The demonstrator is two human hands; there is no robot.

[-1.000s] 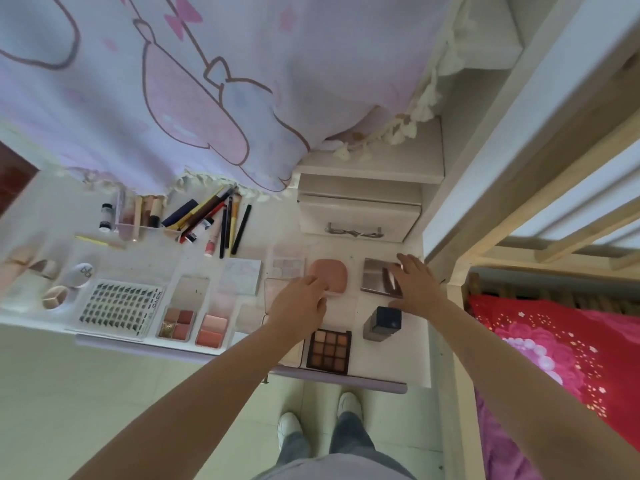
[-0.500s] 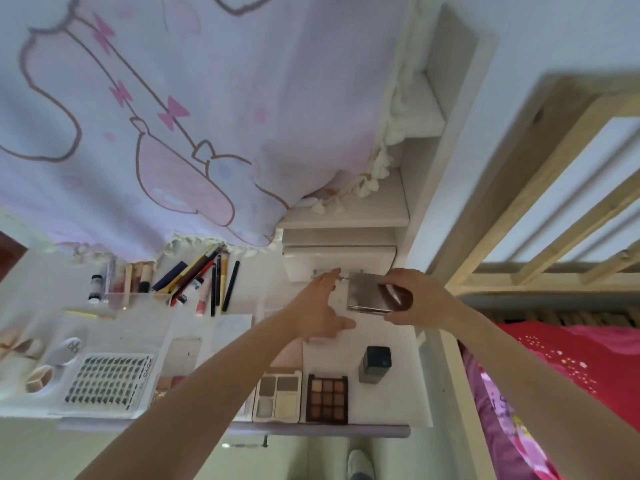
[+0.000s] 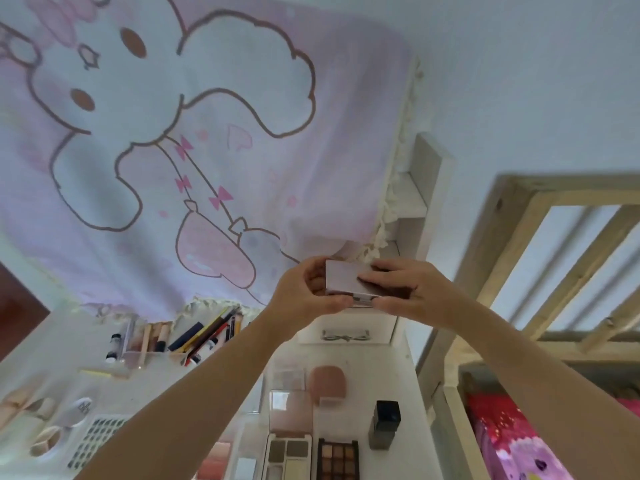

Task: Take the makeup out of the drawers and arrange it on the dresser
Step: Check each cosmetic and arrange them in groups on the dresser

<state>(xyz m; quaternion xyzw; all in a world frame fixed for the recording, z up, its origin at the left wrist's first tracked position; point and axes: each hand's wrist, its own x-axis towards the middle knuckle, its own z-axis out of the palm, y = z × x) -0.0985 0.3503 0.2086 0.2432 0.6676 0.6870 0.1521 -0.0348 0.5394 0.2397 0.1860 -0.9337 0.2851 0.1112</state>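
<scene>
Hands meet in the air above the counter [image 3: 388, 368], both on 1 silver compact [image 3: 349, 280]. Left hand [image 3: 308, 292] grips its left end, fingers curled behind it and thumb along the front lower edge; right hand [image 3: 401, 292] grips the right end, fingers laid across the lid and thumb beneath at the front edge. Whether the lid is parted from the base cannot be told. Compact is held well clear of the counter, in front of the cartoon-rabbit curtain [image 3: 173, 133] and above the small drawer [image 3: 344, 336] with its metal handle. Below on the counter lie a pink rounded compact [image 3: 328, 380], a dark-capped bottle [image 3: 385, 424] to its right, a brown eyeshadow palette [image 3: 337, 459] at the near edge, and a grey-toned palette [image 3: 288, 457] just beside it on the left. Pencils and tubes [image 3: 204, 336] lean together further left at the back, and a lash tray [image 3: 98, 441] lies near the front left.
</scene>
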